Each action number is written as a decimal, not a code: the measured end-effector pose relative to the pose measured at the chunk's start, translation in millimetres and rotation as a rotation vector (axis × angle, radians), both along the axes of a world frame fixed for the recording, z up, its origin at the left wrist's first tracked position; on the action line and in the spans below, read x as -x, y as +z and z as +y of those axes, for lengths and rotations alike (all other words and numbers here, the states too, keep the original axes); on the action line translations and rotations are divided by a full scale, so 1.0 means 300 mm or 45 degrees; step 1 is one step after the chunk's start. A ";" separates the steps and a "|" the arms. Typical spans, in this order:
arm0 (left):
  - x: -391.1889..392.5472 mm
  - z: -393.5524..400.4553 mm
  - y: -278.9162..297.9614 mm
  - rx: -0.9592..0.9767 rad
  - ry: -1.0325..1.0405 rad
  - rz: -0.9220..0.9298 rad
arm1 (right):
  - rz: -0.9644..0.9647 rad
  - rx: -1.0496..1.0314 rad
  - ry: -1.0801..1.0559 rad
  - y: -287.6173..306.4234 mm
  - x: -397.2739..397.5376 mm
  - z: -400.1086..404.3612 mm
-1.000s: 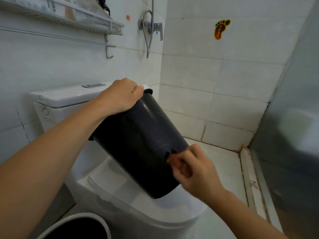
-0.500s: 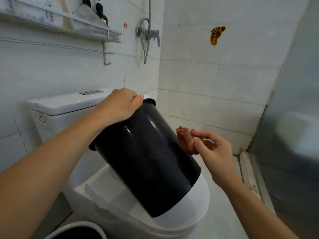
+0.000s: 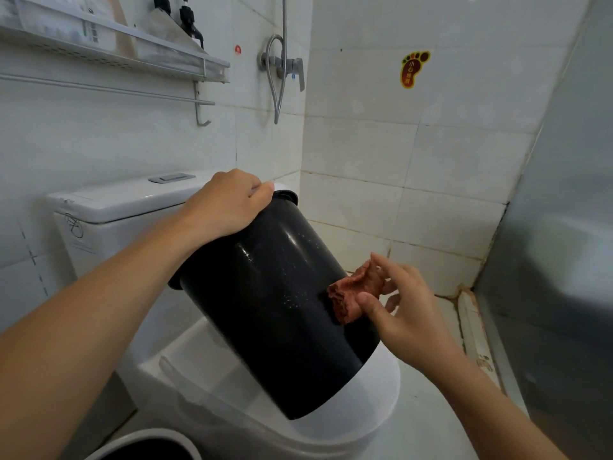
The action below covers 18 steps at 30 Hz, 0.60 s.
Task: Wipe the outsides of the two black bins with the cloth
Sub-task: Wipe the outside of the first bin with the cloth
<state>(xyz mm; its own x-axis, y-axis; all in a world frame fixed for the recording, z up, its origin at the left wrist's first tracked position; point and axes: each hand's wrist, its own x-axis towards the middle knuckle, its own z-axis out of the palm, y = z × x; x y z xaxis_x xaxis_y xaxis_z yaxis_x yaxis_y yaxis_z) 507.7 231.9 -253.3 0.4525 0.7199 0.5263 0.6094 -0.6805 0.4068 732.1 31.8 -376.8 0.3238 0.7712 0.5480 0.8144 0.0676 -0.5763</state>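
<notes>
In the head view, a round black plastic bin (image 3: 275, 303) with a glossy, speckled wall is held tilted over the closed lid of a white ceramic toilet (image 3: 374, 386), its rim turned up and away toward the cistern and its base pointing down toward the camera. Whether the base touches the lid cannot be told. The bin's rim is gripped by the left hand (image 3: 225, 202), whose fingers are curled together over the edge, the thumb lying along the rim. A crumpled reddish-brown cloth (image 3: 353, 293) is pinched by the right hand (image 3: 404, 313) between the thumb and the bent fingers, and the cloth is pressed against the bin's right side wall, about midway along its length. A second round bin with a white rim and dark inside (image 3: 146, 446) is seen at the lower edge, on the floor just left of the toilet, only partly in view. On the left wall a white metal shelf (image 3: 139, 59) carrying dark bottles is mounted above a towel rail. A chrome shower mixer with a looped hose (image 3: 282, 66) is fixed near the corner, and a yellow and red foot-shaped sticker (image 3: 413, 68) is stuck to the tiled back wall. A frosted glass panel (image 3: 564, 227) stands at the right.
</notes>
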 end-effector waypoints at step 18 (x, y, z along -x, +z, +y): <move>-0.004 0.006 -0.003 -0.021 0.011 -0.010 | -0.017 -0.136 -0.028 -0.068 0.077 0.025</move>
